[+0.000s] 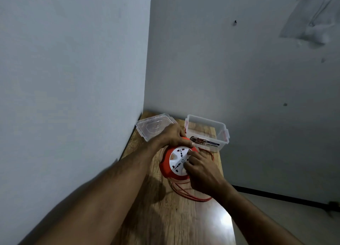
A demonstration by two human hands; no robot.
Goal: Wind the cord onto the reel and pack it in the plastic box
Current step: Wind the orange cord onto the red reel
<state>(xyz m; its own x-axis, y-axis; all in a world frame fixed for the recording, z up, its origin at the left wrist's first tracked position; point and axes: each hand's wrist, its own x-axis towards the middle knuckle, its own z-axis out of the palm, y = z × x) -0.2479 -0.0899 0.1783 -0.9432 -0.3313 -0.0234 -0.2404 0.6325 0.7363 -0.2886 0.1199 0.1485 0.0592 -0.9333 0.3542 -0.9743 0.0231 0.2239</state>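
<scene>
A round orange reel [167, 168] with a white socket face [177, 160] rests tilted on the wooden table [176, 220]. My left hand [172, 135] grips its far rim from above. My right hand [200, 169] lies on the right side of the white face, fingers pressed on it. Loose loops of thin orange cord [191, 195] spill from under the reel toward the near right. The clear plastic box [207, 129] stands open behind the reel, with a printed label on its front wall. Its clear lid [153, 126] lies flat at the far left.
The narrow table sits in a corner, with a pale wall along its left side and another behind it. The table's right edge drops to a light floor [294, 217] with a dark skirting strip.
</scene>
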